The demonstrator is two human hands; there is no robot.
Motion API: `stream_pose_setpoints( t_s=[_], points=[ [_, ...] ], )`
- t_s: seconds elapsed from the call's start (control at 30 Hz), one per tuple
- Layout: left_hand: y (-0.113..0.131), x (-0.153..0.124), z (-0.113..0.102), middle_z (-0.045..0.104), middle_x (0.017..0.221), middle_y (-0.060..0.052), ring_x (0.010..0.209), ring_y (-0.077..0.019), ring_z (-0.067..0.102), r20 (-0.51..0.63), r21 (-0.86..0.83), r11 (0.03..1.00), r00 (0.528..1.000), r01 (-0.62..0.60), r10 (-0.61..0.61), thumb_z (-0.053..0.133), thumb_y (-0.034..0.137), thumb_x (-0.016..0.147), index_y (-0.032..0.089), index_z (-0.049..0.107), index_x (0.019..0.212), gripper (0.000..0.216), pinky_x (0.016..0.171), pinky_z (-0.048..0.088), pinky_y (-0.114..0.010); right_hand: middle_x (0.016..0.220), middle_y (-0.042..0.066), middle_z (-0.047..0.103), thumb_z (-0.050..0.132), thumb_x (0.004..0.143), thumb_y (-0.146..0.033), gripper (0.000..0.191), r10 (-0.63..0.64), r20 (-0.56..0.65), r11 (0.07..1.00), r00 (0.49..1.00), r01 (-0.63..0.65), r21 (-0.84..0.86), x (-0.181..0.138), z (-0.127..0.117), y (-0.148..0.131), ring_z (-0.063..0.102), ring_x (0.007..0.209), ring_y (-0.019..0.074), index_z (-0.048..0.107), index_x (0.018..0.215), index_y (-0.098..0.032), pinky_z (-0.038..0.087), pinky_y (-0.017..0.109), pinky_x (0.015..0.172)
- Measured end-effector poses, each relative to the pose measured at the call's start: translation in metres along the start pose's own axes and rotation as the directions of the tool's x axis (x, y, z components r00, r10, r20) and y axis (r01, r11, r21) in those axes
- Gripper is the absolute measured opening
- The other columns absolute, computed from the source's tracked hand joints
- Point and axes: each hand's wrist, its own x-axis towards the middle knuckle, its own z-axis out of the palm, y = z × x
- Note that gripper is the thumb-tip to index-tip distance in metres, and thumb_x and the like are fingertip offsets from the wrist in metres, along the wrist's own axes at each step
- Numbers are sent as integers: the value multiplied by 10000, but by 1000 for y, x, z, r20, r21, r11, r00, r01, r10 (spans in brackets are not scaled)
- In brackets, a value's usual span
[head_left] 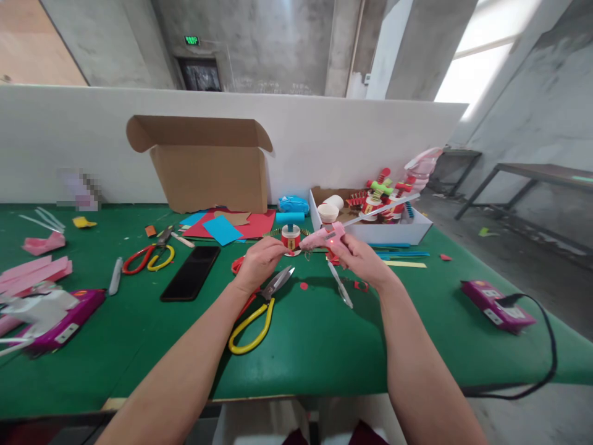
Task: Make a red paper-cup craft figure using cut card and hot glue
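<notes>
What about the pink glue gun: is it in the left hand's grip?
No, the pink glue gun is in the right hand's grip, its nozzle pointing toward the left hand.

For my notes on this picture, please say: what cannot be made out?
Head view:
Whether the left hand pinches anything: too small.
Pink glue gun: handle mostly covered by the right hand.
Nearest scissors: red handle partly behind the left forearm.
Wall writing: too small.
Pink strips: cut by left edge.
</notes>
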Motion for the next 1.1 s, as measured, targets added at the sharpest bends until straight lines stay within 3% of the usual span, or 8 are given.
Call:
stream_pose_setpoints(
  t_s=[0.47, 0.7, 1.1],
  points=[
    [1, 0, 0, 668, 822, -59, 775, -120, 610, 4, -10, 1000, 1000, 3, -3, 505, 158, 876, 169, 687, 828, 189, 704, 511, -242, 760, 30, 597, 425, 860, -539, 407, -9, 17, 1000, 1000, 9, 2, 1, 0, 3, 506, 635, 150, 551, 972, -168, 385, 258, 537],
    [2, 1, 0, 670, 806, -62, 772, -124, 615, -10, -1, 1000, 1000, -14, 14, 500, 149, 876, 161, 683, 816, 194, 696, 512, -239, 730, 17, 589, 433, 853, -541, 383, 4, 1, 999, 1000, -4, -36, 1, 0, 3, 501, 623, 144, 538, 874, -173, 379, 262, 554],
    [-1, -1, 2, 670, 820, -65, 779, -122, 611, -2, -7, 1000, 1000, -6, 6, 501, 157, 877, 164, 689, 821, 197, 705, 507, -242, 754, 15, 595, 430, 859, -525, 367, 8, 14, 999, 1000, -8, -32, 1, -1, 3, 498, 620, 136, 535, 885, -175, 384, 261, 570]
  ],
)
